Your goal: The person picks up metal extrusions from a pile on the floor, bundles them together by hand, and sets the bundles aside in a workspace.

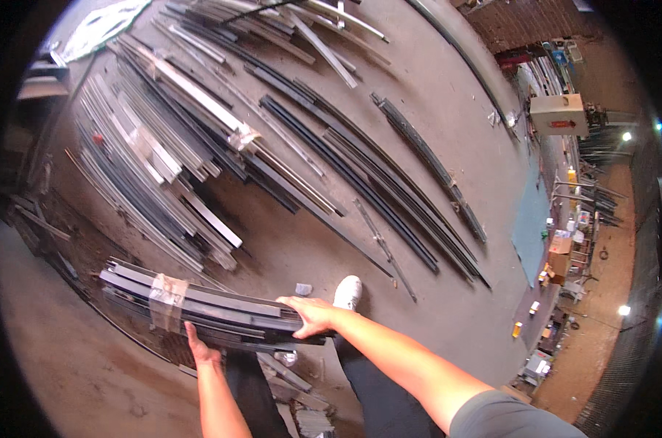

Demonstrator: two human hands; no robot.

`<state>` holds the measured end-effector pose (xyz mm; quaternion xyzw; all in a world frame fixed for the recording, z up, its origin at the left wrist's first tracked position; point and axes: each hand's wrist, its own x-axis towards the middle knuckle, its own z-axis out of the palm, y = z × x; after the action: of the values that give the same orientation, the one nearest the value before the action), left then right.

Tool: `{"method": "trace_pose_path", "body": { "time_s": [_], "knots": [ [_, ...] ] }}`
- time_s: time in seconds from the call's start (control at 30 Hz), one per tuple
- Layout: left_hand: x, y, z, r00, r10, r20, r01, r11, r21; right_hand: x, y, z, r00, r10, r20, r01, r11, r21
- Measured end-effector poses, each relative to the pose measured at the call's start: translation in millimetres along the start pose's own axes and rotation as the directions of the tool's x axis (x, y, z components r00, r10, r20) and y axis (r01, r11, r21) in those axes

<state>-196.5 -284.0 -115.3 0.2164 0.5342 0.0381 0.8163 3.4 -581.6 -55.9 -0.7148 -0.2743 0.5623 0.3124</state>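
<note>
In the lower left of the frame both hands carry a bundle of metal profiles (199, 306) off the floor. The bundle is a stack of long, flat, dark grey strips, some with paler grey faces, laid one on another and bound near its left end by a band of clear, brownish tape (167, 301). It runs from the left-centre edge toward the lower middle, bowed by the lens, with its left end fanned slightly so the separate strip ends show.

The right hand (310, 314) lies on top of the bundle's right end, palm down, fingers curled over the far edge and clamped on the strips. The left hand (199, 352) comes up from below, just right of the tape band, pressed against the underside; its fingers are hidden under the metal, so the closing of that hand cannot be told for sure, though it bears the load.

Beyond the right hand a white shoe (347, 292) stands on the concrete floor (433, 131). Dark trouser legs show beneath the bundle.

Across the upper left and middle, more metal lengths lie on the floor: a broad pile of silvery strips (137, 168), and to its right long black profiles (374, 190) running diagonally. A grey wall box (559, 114) sits at the upper right.
</note>
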Motion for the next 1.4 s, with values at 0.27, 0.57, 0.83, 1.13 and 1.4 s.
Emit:
{"method": "trace_pose_path", "body": {
  "time_s": [0.27, 0.57, 0.83, 1.13, 1.4],
  "knots": [
    [-34, -14, 81, 0.986, -0.093, 0.141, 0.091, 0.996, 0.019, -95, 2, -54, 0.992, 0.009, -0.13, -0.012, 1.0, -0.023],
    [-29, -118, 170, 0.946, -0.255, 0.201, 0.251, 0.967, 0.046, -172, -11, -98, 0.831, 0.142, -0.538, -0.186, 0.982, -0.027],
    [-73, -185, 250, 0.89, -0.377, 0.257, 0.312, 0.914, 0.261, -171, -25, -90, 0.747, 0.117, -0.654, -0.27, 0.953, -0.138],
    [-139, -256, 333, 0.885, -0.338, 0.319, 0.205, 0.9, 0.386, -237, 8, -90, 0.566, 0.292, -0.771, -0.492, 0.87, -0.032],
    [-184, -307, 381, 0.84, -0.392, 0.374, 0.171, 0.847, 0.504, -297, 29, -105, 0.366, 0.331, -0.87, -0.58, 0.812, 0.065]
  ]
}}
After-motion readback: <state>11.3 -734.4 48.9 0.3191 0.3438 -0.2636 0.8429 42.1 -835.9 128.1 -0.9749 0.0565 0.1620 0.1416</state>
